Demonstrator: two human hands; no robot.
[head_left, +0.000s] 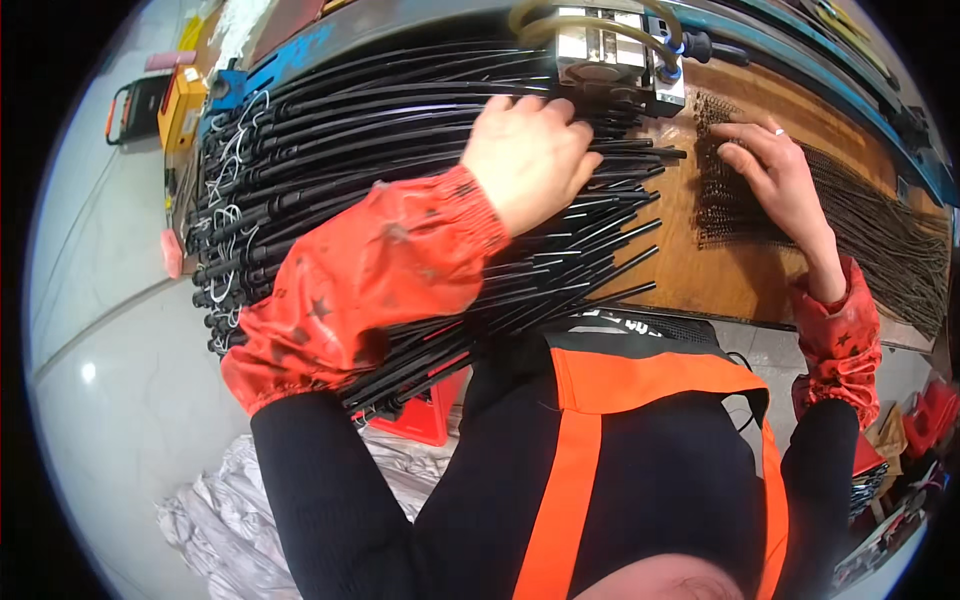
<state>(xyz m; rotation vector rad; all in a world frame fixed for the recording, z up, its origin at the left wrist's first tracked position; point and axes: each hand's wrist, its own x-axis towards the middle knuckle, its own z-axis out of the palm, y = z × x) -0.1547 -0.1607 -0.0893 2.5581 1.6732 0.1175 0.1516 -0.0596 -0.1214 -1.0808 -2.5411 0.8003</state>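
Observation:
My left hand (pixel 527 160) bends over a wide row of thin black rods (pixel 400 125), just below a metal clamp-like machine (pixel 605 60). Its fingers curl down among the rods with their tips hidden, and the thumb sticks out to the right. White cords (pixel 228 215) loop from thicker black fittings at the rods' left ends. To the right, my right hand (pixel 785 180) rests on a bundle of dark, chain-like strands (pixel 880 220). Thumb and index finger come close together at the strands' left ends; what lies between them is too small to make out.
The brown wooden tabletop (pixel 680 265) shows between rods and strands. Yellowish hoses (pixel 590 22) bend over the machine. A blue rail (pixel 800 75) borders the far right side. A yellow box (pixel 180 108) stands beyond the left edge; pale crumpled cloth (pixel 235 520) lies below.

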